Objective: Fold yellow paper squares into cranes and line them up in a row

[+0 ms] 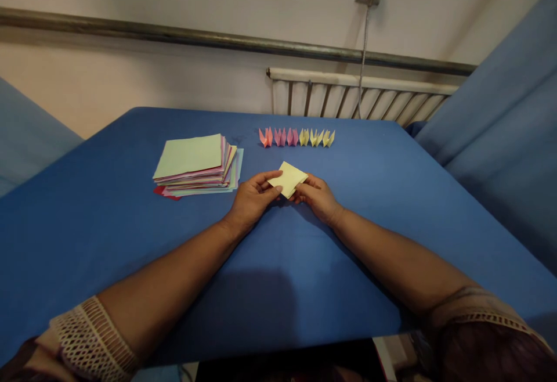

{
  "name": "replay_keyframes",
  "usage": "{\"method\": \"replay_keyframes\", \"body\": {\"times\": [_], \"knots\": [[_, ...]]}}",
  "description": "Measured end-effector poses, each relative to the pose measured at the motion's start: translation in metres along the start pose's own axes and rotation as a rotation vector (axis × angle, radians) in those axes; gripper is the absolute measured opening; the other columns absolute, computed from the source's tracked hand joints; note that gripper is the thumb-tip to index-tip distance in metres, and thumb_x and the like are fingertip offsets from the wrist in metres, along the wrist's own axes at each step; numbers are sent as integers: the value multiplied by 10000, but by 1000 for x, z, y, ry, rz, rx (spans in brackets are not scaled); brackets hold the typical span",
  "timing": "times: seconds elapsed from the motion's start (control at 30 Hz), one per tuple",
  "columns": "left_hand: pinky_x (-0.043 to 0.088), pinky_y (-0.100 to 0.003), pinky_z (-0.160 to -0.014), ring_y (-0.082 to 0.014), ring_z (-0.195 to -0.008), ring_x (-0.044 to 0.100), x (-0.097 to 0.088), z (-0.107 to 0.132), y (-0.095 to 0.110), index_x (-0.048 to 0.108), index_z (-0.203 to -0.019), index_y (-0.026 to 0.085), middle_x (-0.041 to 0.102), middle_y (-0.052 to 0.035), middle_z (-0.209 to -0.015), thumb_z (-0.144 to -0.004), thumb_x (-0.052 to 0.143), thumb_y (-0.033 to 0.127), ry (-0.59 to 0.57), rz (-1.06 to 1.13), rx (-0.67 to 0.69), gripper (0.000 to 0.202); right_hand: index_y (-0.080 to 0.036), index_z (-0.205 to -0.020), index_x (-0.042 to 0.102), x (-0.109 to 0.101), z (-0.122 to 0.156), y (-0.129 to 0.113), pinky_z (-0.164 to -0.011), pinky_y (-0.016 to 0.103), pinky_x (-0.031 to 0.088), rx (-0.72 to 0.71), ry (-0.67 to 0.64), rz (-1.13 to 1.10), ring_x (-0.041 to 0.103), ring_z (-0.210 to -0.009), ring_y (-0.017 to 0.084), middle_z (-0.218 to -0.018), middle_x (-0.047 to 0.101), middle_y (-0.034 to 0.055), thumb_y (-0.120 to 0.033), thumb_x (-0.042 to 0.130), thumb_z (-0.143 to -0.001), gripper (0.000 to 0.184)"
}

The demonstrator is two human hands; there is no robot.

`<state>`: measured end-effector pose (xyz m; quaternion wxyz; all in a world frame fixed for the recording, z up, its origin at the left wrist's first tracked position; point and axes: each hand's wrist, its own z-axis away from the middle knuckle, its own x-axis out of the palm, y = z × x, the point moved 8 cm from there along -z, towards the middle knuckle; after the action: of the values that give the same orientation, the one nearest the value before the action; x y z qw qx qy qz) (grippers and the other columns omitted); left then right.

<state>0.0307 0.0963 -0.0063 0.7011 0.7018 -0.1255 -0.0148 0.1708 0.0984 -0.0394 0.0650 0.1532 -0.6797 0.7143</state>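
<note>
A pale yellow piece of folded paper (288,179), shaped like a small diamond with layered edges, is held just above the blue table. My left hand (253,197) pinches its left corner between thumb and fingers. On the opposite side my right hand (318,197) grips the right corner, thumb on top and fingers underneath. Beyond the hands stands a row of small folded paper figures: an orange one (265,137), pink ones (286,137) and yellow ones (317,137).
To the left lies a thick stack of coloured paper sheets (191,160), light green on top. The blue table (130,225) reaches back towards a wall with a metal rail (183,35) and a radiator (331,94). A blue curtain (509,97) hangs at the right.
</note>
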Motion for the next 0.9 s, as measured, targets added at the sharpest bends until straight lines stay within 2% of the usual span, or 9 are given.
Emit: {"method": "replay_keyframes", "body": {"times": [0.17,0.3,0.4,0.53,0.77,0.9], "knots": [[480,-260,-661,-122,-701,620,1,0,-1,696,-1096,134,732,-53,-856,-668,784,198,-15,1,-15,442,-195,-906,651,0,1,-2,-553,266,444,-8,7,6,625,-608,137,-727,696,10,-329,758,-654,305],[475,-252,-656,-136,-746,634,-3,-2,-2,645,-1200,149,738,-59,-914,-652,794,205,18,22,-16,571,-200,-899,646,1,2,-5,-551,263,438,-29,-4,9,618,-599,132,-702,673,-6,-357,759,-662,306],[474,-251,-655,-132,-719,631,-4,-2,-4,627,-1231,144,739,-52,-878,-653,804,229,13,11,-47,611,-200,-868,637,2,2,-6,-548,265,435,-45,-7,37,612,-590,131,-697,671,-9,-380,753,-675,289],[476,-246,-670,-122,-723,624,-4,-3,-4,669,-1151,133,730,-43,-870,-655,803,232,2,-8,-27,523,-190,-882,639,2,1,-6,-551,261,425,-51,-9,62,605,-591,126,-694,675,-4,-337,752,-651,295],[511,-279,-722,-136,-754,636,-11,-7,-3,701,-993,134,719,-39,-884,-653,797,259,77,11,16,374,-191,-820,651,2,0,-6,-539,256,424,-66,4,112,593,-564,117,-627,655,-21,-352,720,-662,236],[508,-267,-677,-133,-727,629,-10,-8,0,701,-963,145,717,-33,-870,-647,792,243,61,-44,63,343,-200,-787,634,3,0,-7,-533,252,425,-70,-7,150,570,-537,109,-613,653,-24,-341,707,-660,203]]}}
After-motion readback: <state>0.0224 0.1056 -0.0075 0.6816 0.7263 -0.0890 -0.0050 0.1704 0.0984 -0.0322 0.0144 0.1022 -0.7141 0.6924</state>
